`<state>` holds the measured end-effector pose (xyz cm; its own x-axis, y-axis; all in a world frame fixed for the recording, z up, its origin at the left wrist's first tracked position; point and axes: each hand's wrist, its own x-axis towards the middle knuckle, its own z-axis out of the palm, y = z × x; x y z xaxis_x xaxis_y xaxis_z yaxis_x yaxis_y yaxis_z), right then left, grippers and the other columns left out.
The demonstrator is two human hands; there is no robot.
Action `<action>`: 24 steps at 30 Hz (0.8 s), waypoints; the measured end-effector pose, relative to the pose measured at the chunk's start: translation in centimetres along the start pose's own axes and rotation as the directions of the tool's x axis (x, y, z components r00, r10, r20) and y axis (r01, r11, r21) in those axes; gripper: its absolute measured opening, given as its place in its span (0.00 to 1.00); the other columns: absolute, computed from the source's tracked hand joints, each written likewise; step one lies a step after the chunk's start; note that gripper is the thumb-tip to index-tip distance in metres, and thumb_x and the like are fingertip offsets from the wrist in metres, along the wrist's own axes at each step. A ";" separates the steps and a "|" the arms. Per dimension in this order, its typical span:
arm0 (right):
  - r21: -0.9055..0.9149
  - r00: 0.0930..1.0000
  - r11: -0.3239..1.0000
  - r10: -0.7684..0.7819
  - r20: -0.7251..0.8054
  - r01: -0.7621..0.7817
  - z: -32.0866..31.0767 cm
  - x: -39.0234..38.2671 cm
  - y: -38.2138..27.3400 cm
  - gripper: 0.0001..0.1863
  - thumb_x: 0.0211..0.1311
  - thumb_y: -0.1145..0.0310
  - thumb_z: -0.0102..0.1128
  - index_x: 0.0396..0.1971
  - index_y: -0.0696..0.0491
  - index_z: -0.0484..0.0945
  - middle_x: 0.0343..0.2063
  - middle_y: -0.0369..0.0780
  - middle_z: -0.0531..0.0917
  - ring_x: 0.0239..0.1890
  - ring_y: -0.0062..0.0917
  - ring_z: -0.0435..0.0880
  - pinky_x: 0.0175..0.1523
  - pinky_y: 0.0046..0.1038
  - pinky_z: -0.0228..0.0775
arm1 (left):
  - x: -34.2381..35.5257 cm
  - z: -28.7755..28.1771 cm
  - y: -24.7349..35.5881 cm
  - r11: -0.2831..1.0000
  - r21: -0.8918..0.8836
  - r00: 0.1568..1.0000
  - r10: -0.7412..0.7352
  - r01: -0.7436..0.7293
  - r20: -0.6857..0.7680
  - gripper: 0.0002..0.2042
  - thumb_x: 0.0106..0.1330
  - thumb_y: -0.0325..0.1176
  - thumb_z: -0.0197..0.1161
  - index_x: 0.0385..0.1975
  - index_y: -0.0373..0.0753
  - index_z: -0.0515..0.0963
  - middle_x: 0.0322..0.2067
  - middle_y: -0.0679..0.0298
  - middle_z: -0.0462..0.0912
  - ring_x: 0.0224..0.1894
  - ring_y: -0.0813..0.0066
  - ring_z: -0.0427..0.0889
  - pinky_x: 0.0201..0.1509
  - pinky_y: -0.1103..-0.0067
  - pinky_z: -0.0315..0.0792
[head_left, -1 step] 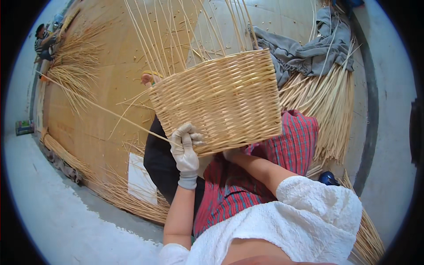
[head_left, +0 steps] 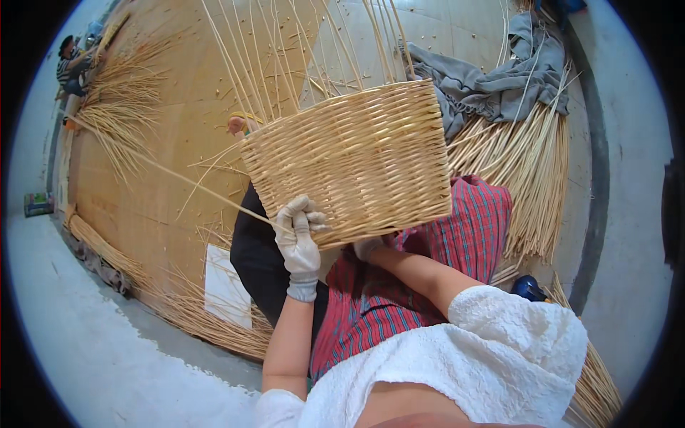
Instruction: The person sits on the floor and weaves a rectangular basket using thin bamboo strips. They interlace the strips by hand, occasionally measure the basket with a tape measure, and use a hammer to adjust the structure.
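A pale woven wicker basket leans over my lap, its broad side toward me. Long unwoven stakes stick out from its far edge. My left hand, in a white glove, is closed at the basket's lower left corner with its fingers bent against the weave. From that hand a long wicker strand runs out to the far left. Below the basket's near edge, only the gloved wrist end of my right hand shows; the basket hides its fingers. Red checked cloth covers my lap under the basket.
Beyond the basket on the right, a grey cloth lies over a thick bundle of strands. More strands and a white board lie at the left. Another person sits far left beside a spread of wicker.
My right hand has drawn slightly left under the basket's near edge, and more of its glove shows. The basket has shifted very slightly left. My left hand keeps its hold.
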<state>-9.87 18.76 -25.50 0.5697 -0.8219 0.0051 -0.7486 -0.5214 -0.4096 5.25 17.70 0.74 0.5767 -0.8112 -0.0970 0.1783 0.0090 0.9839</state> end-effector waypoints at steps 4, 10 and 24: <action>0.091 0.651 0.995 -0.045 0.758 -0.037 -14.9 2.0 -8.7 0.21 0.62 0.60 0.55 0.53 0.53 0.79 0.51 0.52 0.83 0.54 0.44 0.82 0.59 0.41 0.74 | -2.0 -1.2 -1.6 0.999 -0.050 0.999 0.019 -0.017 0.035 0.10 0.79 0.31 0.49 0.51 0.35 0.74 0.40 0.61 0.79 0.35 0.77 0.82 0.38 0.77 0.85; 0.649 0.947 0.758 -0.157 0.280 -0.067 -26.1 -3.9 -9.2 0.25 0.63 0.46 0.62 0.41 0.56 0.79 0.39 0.51 0.83 0.45 0.44 0.83 0.50 0.39 0.75 | -4.1 -1.2 -2.8 0.980 0.165 0.987 0.092 -0.113 0.131 0.10 0.78 0.30 0.51 0.49 0.35 0.78 0.39 0.65 0.79 0.41 0.78 0.80 0.48 0.78 0.79; 0.166 0.978 0.965 -0.207 0.014 0.202 -33.8 -3.8 -5.1 0.22 0.69 0.50 0.55 0.51 0.52 0.77 0.37 0.49 0.82 0.43 0.46 0.83 0.47 0.41 0.75 | -6.3 -0.8 6.4 0.996 -0.014 0.915 -0.080 0.094 0.395 0.10 0.69 0.38 0.67 0.33 0.42 0.74 0.25 0.75 0.74 0.21 0.89 0.68 0.21 0.89 0.63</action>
<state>-19.68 16.74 7.42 0.7172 -0.6926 0.0768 -0.5509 -0.6311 -0.5461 3.42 23.38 7.54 0.1983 -0.9741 -0.1087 0.2428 -0.0586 0.9683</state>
